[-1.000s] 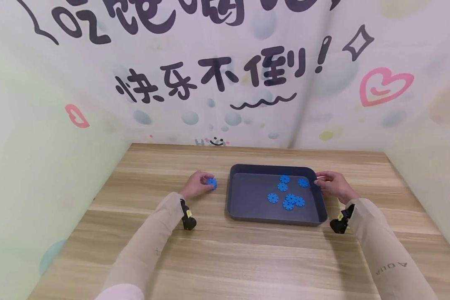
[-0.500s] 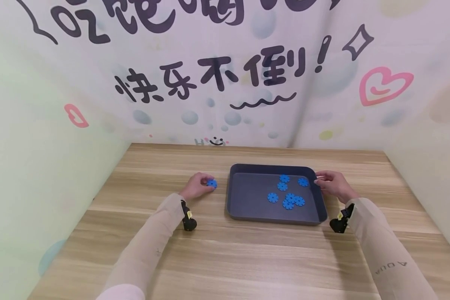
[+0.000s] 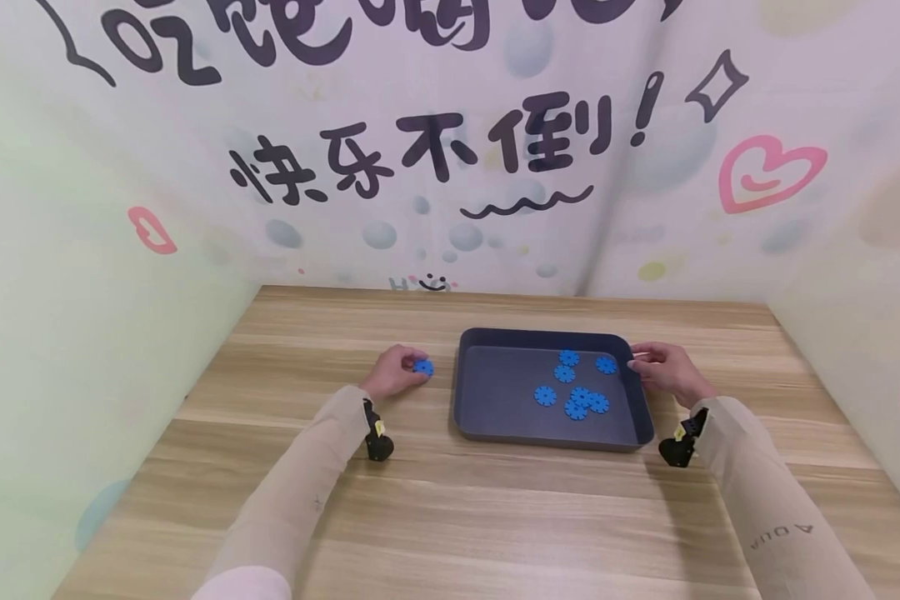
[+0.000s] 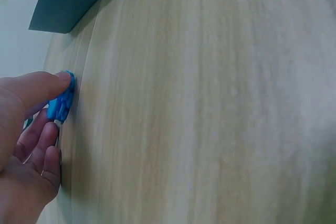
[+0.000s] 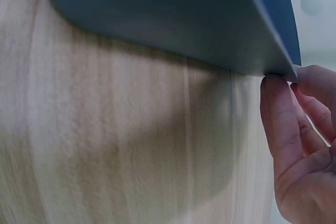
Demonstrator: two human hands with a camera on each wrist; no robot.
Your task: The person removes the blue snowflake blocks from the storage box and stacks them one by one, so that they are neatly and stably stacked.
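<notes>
Head view: a dark tray point(image 3: 498, 392) holds seven blue discs point(image 3: 545, 396).

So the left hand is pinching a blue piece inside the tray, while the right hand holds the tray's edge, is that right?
Not quite: the blue piece isn't inside the tray. The left hand is pinching it outside, to the tray's left with a gap between, as the head view shows. The right hand does hold the tray's edge.
</notes>
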